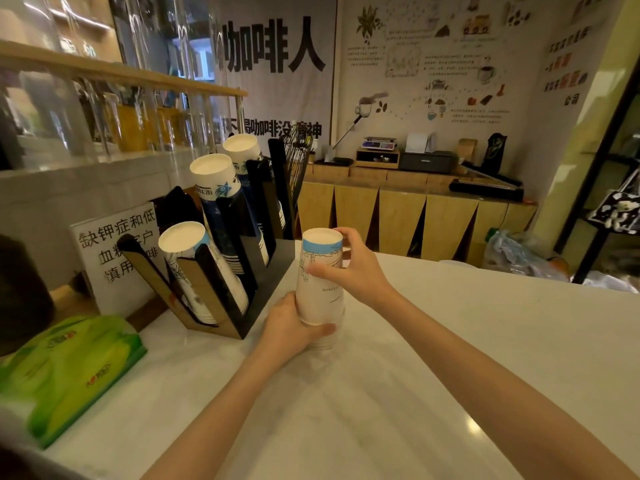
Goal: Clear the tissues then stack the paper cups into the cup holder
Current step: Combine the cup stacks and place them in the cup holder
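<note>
Head view: you are gripping the upside-down cup stack (320, 289) with both hands, left hand (289, 327) low, right hand (356, 268) high, cup holder (256, 299) just left of your fingers (320, 271).

A: Hands?
B: 2, left hand (289, 329) + right hand (356, 268), both on 1 stack of paper cups (320, 289). Can't tell no. of cups in it.
A: Holders?
B: 1 cup holder (256, 306), 3 cup stacks in it: front stack (187, 244), middle stack (216, 181), back stack (242, 148).
A: Tissues?
B: 1 green tissue pack (65, 372).
A: Signs?
B: 1 white sign (114, 258) by the holder.
</note>
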A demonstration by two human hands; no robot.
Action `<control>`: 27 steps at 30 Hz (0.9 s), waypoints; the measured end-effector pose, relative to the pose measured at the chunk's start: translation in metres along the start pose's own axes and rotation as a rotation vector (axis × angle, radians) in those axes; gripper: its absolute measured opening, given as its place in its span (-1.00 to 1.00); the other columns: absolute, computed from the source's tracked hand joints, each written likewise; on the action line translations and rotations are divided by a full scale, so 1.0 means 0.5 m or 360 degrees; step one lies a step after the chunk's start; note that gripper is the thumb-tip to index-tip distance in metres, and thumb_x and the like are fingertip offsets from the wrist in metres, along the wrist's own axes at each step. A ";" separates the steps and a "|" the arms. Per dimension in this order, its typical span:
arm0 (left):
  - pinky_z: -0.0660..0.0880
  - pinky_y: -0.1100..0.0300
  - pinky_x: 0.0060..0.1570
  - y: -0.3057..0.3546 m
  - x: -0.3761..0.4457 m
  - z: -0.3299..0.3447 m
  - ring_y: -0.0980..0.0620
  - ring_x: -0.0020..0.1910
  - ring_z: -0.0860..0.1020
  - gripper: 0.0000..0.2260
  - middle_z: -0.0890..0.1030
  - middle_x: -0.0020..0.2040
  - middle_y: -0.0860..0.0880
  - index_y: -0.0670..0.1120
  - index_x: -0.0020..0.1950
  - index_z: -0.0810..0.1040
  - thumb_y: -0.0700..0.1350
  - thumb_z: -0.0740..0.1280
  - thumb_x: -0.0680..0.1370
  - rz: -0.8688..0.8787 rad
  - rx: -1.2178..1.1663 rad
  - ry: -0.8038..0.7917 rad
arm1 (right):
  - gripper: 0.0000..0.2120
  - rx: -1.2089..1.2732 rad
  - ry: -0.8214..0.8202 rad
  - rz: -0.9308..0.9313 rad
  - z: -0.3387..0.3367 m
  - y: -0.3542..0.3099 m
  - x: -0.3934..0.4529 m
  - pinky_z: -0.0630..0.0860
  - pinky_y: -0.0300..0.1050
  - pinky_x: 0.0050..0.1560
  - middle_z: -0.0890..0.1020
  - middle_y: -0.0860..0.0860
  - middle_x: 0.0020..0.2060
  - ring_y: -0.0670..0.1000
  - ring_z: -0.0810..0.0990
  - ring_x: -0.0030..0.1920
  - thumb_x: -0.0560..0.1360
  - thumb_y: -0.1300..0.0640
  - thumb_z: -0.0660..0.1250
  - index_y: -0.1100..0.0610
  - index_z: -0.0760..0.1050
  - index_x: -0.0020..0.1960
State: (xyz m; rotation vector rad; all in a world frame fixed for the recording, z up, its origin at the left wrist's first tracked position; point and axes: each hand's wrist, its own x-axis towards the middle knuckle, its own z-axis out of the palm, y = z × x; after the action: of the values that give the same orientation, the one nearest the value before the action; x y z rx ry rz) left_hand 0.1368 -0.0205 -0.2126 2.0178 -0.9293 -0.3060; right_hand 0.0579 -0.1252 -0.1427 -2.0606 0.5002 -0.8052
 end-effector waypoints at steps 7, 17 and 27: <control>0.40 0.05 0.24 -0.018 -0.002 -0.010 -0.03 0.30 0.41 -0.15 0.42 0.36 -0.05 -0.03 0.38 0.19 0.01 0.55 0.21 0.0049 -0.0113 -0.0142 | -0.55 0.0625 -0.0127 0.0463 -0.004 0.059 -0.021 0.40 0.02 0.26 0.47 0.07 0.27 0.09 0.45 0.26 0.51 -0.11 0.18 0.08 0.31 0.32; 0.41 0.02 0.26 -0.022 -0.028 0.010 -0.04 0.34 0.37 -0.07 0.38 0.38 -0.02 0.04 0.43 0.07 -0.08 0.56 0.21 0.0115 -0.0233 -0.0116 | -0.27 0.0589 -0.0254 0.0576 0.042 0.147 -0.093 0.52 -0.06 0.15 0.45 0.06 0.32 0.08 0.46 0.25 0.36 0.07 0.46 0.01 0.18 0.43; 0.45 0.18 0.10 0.022 -0.051 -0.031 0.13 0.09 0.45 -0.20 0.50 0.28 -0.02 -0.01 0.40 0.24 -0.06 0.55 0.24 0.0229 -0.0341 0.0104 | -0.41 0.0615 -0.0121 0.0407 0.014 0.086 -0.090 0.53 -0.05 0.13 0.53 0.06 0.26 0.07 0.53 0.20 0.39 0.04 0.42 0.07 0.31 0.37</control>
State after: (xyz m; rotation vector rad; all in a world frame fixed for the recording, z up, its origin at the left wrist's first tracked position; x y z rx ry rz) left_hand 0.1216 0.0035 -0.1978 1.7463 -0.9532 -0.2474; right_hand 0.0280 -0.1184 -0.1975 -1.6261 0.5090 -0.6133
